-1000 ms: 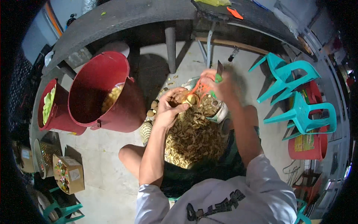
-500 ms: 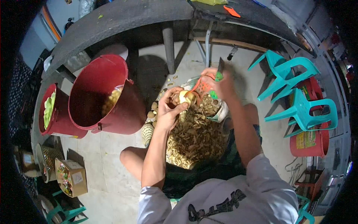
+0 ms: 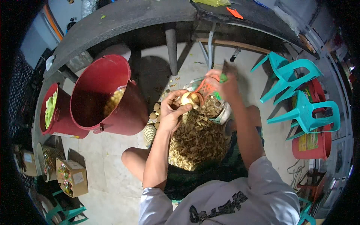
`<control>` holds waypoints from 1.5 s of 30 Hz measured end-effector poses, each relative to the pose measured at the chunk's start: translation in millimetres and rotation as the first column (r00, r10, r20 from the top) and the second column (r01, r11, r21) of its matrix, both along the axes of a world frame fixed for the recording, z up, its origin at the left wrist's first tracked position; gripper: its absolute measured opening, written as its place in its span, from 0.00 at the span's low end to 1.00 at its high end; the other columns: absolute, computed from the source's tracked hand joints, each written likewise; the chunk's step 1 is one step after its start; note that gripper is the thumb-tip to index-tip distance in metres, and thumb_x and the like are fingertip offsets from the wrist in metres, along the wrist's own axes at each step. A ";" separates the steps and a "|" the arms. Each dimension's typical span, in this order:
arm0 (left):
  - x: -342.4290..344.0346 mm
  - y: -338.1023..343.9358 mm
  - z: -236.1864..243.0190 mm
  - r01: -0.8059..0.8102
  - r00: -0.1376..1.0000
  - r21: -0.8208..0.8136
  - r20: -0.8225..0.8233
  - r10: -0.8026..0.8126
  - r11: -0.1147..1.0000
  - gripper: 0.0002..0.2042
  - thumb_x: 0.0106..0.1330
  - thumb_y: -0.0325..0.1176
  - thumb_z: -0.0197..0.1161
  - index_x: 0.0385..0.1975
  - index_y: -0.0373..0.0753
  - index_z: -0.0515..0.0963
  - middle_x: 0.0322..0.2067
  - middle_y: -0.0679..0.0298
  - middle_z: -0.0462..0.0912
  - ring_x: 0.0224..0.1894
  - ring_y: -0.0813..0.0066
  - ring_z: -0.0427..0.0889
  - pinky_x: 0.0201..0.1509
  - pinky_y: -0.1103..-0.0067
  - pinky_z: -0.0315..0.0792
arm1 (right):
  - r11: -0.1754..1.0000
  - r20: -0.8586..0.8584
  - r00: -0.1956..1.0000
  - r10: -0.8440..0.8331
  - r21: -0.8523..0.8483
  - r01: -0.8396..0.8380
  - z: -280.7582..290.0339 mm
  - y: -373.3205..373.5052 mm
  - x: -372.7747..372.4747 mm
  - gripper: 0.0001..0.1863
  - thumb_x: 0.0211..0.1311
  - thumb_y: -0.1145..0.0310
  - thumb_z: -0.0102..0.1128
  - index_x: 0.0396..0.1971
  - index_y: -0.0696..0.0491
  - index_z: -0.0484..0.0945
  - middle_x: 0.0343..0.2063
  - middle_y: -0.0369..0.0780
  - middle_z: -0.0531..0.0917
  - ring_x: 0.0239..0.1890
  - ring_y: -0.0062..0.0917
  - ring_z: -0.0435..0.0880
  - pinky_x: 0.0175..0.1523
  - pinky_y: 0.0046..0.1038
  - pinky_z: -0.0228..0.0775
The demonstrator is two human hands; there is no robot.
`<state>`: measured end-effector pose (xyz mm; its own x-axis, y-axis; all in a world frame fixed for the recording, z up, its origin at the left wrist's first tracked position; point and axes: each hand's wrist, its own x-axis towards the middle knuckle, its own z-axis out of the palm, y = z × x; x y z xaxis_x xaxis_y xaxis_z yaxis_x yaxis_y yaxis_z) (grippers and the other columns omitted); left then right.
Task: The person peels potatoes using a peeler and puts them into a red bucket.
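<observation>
In my left hand (image 3: 173, 109) is a partly peeled potato (image 3: 187, 98), gripped between thumb and fingers, its pale flesh showing. My right hand (image 3: 228, 85), smeared by motion, is closed to its right, apart from it. A green-handled knife (image 3: 226, 68) with a dark blade sticks up from that hand, also blurred. Behind the potato is an orange-red perforated plastic piece (image 3: 206, 89); how it is supported is hidden. Below both hands lies a heap of brown peelings (image 3: 197, 140), between my legs. Several unpeeled potatoes (image 3: 154, 112) lie just left of my left hand.
A large red bucket (image 3: 137, 108) holding pale peeled pieces stands left, beside a smaller red bucket (image 3: 67, 118) with light green contents. Teal plastic chairs (image 3: 307, 112) are at right. A dark table (image 3: 138, 17) crosses the far side. A cardboard box (image 3: 79, 183) sits lower left.
My right hand with the knife has moved slightly right and nearer, away from the potato. My left hand still holds the potato, which is slightly turned.
</observation>
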<state>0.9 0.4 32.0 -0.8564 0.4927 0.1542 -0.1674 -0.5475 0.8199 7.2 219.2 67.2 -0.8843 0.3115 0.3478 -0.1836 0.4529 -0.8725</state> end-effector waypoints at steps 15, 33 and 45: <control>-1.7 4.8 -13.9 0.103 0.992 0.171 0.058 -0.114 0.980 0.17 0.55 0.18 0.62 0.45 0.34 0.73 0.42 0.62 0.80 0.46 0.73 0.78 0.53 0.79 0.70 | 0.989 0.103 0.991 -0.087 -0.114 0.098 5.9 -3.2 3.0 0.09 0.52 0.69 0.66 0.33 0.55 0.81 0.28 0.38 0.84 0.30 0.21 0.81 0.38 0.26 0.73; -5.0 14.3 -45.4 0.057 0.907 0.287 0.385 -0.170 0.956 0.16 0.62 0.25 0.59 0.50 0.31 0.71 0.49 0.57 0.76 0.51 0.64 0.76 0.60 0.66 0.69 | 0.959 0.134 0.988 0.075 -0.280 -0.035 -6.7 -5.8 -10.9 0.10 0.57 0.66 0.64 0.34 0.56 0.80 0.30 0.35 0.83 0.31 0.18 0.80 0.36 0.23 0.72; -9.6 13.3 -20.8 -0.160 0.966 0.344 0.245 0.076 0.925 0.17 0.60 0.23 0.59 0.49 0.33 0.67 0.49 0.56 0.74 0.54 0.63 0.74 0.65 0.62 0.64 | 0.851 0.021 0.997 0.074 0.520 -0.074 -35.2 -31.8 19.5 0.14 0.50 0.70 0.64 0.38 0.56 0.77 0.30 0.43 0.78 0.33 0.36 0.81 0.39 0.39 0.74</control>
